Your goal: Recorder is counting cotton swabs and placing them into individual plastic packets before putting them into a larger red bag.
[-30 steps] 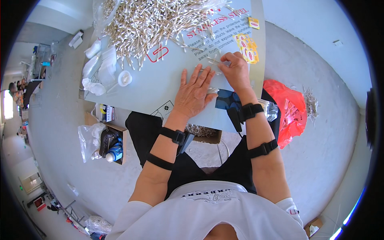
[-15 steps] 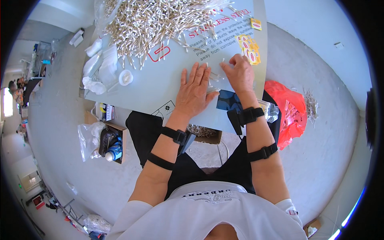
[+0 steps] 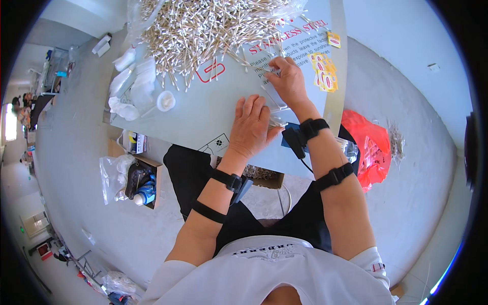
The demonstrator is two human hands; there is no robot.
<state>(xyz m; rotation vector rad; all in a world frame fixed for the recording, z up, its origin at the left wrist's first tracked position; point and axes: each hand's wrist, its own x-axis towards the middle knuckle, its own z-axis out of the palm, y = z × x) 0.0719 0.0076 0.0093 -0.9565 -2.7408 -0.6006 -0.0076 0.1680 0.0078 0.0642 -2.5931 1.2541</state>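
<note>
A big pile of cotton swabs point(image 3: 203, 25) covers the far part of the pale table point(image 3: 203, 107). My left hand point(image 3: 251, 127) lies flat, fingers apart, on the table near its front edge, and its fingertips rest on a small clear bag point(image 3: 274, 100). A few swabs stick out beside its thumb. Farther out, at the pile's right edge, my right hand point(image 3: 287, 81) pinches a few swabs in its fingertips. Both forearms wear black straps.
White plastic bags point(image 3: 133, 81) and a small round white lid point(image 3: 165, 100) lie on the table's left side, yellow labels point(image 3: 325, 73) on its right. A red bag point(image 3: 368, 147) and an open carton point(image 3: 140, 178) holding a bottle are on the floor.
My right hand has moved away from my body, from beside the left hand to the edge of the swab pile. My left hand has stayed flat in place.
</note>
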